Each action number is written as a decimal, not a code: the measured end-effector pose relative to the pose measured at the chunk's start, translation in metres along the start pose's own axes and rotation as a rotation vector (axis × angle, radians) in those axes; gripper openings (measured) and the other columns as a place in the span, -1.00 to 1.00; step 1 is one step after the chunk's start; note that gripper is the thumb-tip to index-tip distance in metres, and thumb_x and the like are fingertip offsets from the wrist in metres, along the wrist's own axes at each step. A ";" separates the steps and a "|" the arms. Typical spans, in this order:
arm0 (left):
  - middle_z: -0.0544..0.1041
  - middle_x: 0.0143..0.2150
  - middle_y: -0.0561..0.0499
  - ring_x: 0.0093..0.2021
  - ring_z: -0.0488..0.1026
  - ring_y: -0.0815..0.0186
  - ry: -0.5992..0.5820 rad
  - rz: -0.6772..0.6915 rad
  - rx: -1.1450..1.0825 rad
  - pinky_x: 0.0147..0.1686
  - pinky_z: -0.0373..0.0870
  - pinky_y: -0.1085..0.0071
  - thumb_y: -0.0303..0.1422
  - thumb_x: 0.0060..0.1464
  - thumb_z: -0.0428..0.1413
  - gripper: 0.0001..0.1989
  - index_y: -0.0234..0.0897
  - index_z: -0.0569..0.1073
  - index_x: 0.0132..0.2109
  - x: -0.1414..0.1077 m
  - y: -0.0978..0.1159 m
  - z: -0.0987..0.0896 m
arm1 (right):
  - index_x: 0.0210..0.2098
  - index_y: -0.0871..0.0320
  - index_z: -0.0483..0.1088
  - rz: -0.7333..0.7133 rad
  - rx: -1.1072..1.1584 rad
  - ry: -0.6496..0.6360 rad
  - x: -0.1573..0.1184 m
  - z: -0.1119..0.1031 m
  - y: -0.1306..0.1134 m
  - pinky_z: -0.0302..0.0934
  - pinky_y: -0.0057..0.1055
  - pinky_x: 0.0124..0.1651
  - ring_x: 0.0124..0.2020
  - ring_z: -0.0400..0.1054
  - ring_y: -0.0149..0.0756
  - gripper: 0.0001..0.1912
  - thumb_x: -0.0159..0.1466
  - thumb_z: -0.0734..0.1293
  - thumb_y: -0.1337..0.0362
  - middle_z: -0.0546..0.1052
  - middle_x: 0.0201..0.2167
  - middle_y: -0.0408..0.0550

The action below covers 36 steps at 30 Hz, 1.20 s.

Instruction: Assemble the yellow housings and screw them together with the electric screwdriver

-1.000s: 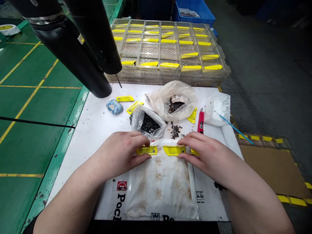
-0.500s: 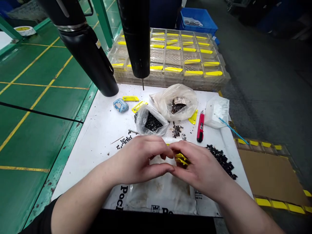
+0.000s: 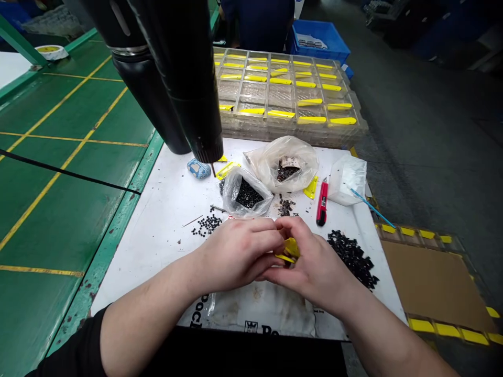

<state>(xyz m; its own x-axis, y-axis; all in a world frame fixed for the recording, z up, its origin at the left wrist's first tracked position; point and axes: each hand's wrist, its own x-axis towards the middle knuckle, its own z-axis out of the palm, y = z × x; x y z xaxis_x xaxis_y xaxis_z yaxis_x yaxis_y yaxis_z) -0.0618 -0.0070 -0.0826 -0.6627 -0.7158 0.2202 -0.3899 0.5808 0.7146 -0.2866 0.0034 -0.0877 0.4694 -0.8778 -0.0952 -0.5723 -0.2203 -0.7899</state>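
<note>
Over the near middle of the white table [image 3: 129, 256], my two hands meet at the fingertips. Thin yellow plastic pieces [image 3: 291, 247] are gripped by my right hand [image 3: 320, 269], its thumb and fingers bent round them. My left hand [image 3: 239, 251] has curled fingers pressed against the left end of the same pieces; its fingertips are partly hidden. A pile of small black parts [image 3: 351, 259] lies to the right of my right hand. Beyond my hands stand an open bag of black bits [image 3: 248, 193] and a larger plastic bag [image 3: 304, 175].
A black electric screwdriver [image 3: 188, 99] hangs over the table beside a black bottle [image 3: 135, 89]. Behind is a divided tray [image 3: 255, 91] with yellow pieces. A red utility knife [image 3: 322, 201] lies right of the bags. Loose black bits [image 3: 208, 224] are scattered left.
My left fingers have closed in against the yellow pieces, which have turned in my grasp. The hanging screwdriver shows farther left and lower, as the view shifts slightly.
</note>
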 end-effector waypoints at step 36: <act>0.65 -0.12 0.16 -0.15 0.59 0.21 -0.514 -0.304 0.427 -0.31 0.19 0.21 -0.20 0.28 0.28 -0.86 -0.10 0.53 -0.19 -0.009 -0.011 -0.018 | 0.04 0.03 0.49 -0.225 -0.540 -0.171 -0.025 -0.036 0.035 0.46 0.00 -0.05 -0.06 0.51 -0.06 -0.73 0.38 0.52 0.28 0.57 -0.01 -0.06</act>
<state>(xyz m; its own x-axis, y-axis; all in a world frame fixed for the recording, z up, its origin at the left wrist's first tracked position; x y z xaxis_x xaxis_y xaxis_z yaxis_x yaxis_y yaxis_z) -0.0398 -0.0144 -0.0803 -0.6613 -0.6577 -0.3607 -0.7496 0.5613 0.3508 -0.3421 0.0021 -0.0910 0.6942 -0.7138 -0.0926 -0.6855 -0.6164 -0.3876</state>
